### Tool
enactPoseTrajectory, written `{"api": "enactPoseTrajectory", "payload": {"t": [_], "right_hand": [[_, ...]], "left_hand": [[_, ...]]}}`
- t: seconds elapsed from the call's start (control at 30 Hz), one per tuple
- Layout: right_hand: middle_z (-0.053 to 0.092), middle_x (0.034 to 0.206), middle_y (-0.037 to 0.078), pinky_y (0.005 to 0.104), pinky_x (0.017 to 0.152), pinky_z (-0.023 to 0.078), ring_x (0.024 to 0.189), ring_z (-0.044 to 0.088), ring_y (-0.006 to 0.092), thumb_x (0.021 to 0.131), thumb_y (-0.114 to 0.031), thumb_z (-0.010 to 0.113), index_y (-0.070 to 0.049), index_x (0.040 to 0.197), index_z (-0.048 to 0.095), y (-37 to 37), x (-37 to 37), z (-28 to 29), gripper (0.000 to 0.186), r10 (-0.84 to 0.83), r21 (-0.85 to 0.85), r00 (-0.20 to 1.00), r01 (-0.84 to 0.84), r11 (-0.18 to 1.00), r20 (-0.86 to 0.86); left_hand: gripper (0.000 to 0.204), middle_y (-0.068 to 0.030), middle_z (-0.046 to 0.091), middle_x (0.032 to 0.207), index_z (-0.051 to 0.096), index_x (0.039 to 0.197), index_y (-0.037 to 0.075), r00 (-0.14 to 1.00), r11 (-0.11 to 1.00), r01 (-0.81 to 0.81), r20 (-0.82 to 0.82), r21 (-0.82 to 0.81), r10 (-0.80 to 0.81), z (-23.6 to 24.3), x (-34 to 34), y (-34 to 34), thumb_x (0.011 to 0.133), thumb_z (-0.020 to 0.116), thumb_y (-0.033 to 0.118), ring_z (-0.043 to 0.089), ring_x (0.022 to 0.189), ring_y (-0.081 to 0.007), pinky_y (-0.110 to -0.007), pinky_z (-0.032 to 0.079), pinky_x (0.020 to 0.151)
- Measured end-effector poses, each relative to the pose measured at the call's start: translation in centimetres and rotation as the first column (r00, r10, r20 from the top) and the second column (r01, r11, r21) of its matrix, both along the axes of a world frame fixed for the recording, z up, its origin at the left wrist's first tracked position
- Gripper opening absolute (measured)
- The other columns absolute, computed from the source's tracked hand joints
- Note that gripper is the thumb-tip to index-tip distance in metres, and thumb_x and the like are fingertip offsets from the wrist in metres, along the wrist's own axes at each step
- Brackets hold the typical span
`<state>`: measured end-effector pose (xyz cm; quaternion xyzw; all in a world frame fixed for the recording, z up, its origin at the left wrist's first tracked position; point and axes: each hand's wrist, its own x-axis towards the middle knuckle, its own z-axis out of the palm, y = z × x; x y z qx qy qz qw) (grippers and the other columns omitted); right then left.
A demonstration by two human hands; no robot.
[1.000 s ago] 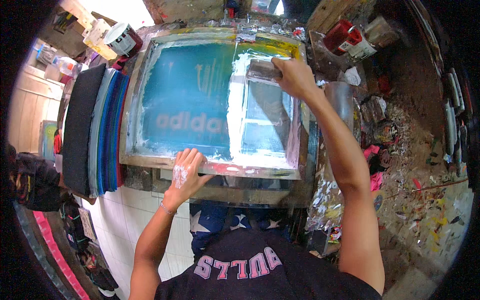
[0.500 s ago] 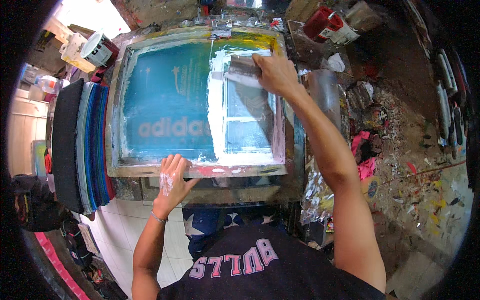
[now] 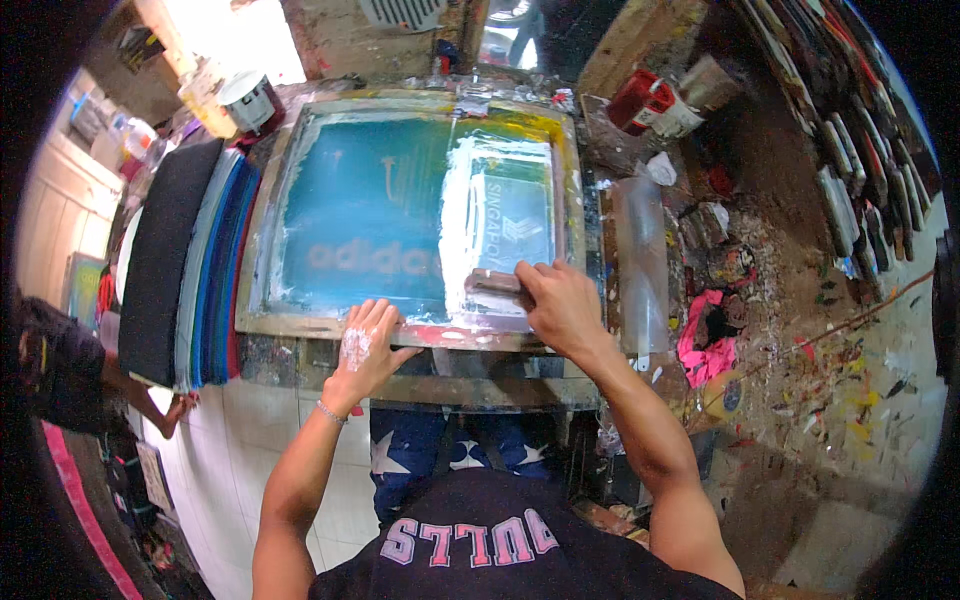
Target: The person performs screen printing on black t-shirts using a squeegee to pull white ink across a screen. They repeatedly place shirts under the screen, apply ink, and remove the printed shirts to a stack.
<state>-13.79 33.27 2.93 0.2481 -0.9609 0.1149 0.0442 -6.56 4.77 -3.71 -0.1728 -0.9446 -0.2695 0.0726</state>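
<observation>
A wooden-framed printing screen (image 3: 266, 215) lies on the bench before me, its mesh teal on the left and smeared with white ink (image 3: 457, 205) around a lettered panel on the right. My right hand (image 3: 567, 308) is closed around the handle of a squeegee (image 3: 496, 282), low on the panel near the screen's front edge. Part of the squeegee is hidden under my fingers. My left hand (image 3: 364, 348), white ink on its back, rests with fingers outstretched over the front rail, thumb apart. Whatever lies beneath the screen is hidden.
Folded dark and blue cloths (image 3: 170, 265) are stacked left of the screen. Behind them stands a paint can (image 3: 252, 103). A red tub (image 3: 640, 102), a clear cylinder (image 3: 642, 265) and a pink cloth (image 3: 706, 340) lie rightward. Another person's limb (image 3: 150, 405) shows at far left.
My right hand has drawn the squeegee from the screen's far end toward me, uncovering the lettered panel. My left hand stays on the front rail. The whole view has shifted.
</observation>
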Motion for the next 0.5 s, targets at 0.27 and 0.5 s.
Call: {"api": "enactPoseTrajectory", "payload": {"t": [0.27, 0.5], "right_hand": [[0.067, 0.084, 0.012, 0.0483, 0.068, 0.053, 0.084, 0.064, 0.0350, 0.081, -0.008, 0.063, -0.008, 0.096, 0.059, 0.4, -0.1, 0.3, 0.015, 0.015, 0.021, 1.000, -0.014, 1.000, -0.019], [0.067, 0.085, 0.012, 0.0502, 0.071, 0.052, 0.085, 0.064, 0.0367, 0.078, -0.007, 0.065, -0.009, 0.097, 0.059, 1.2, -2.7, 1.0, 0.020, 0.067, 0.006, 0.992, -0.068, 0.998, 0.109]], "left_hand": [[0.048, -0.0101, 0.054, 0.093, 0.057, 0.094, 0.005, 1.000, 0.999, -0.003, 0.022, -0.045, 0.004, 0.3, -0.2, -0.2, 0.065, 0.090, 0.021, 0.053, 0.092, -0.0309, -0.043, 0.041, 0.082], [0.048, -0.0106, 0.053, 0.092, 0.057, 0.094, 0.005, 1.000, 0.999, 0.007, 0.027, -0.052, -0.006, 0.7, -0.1, -0.1, 0.063, 0.091, 0.019, 0.053, 0.091, -0.0313, -0.042, 0.040, 0.080]]}}
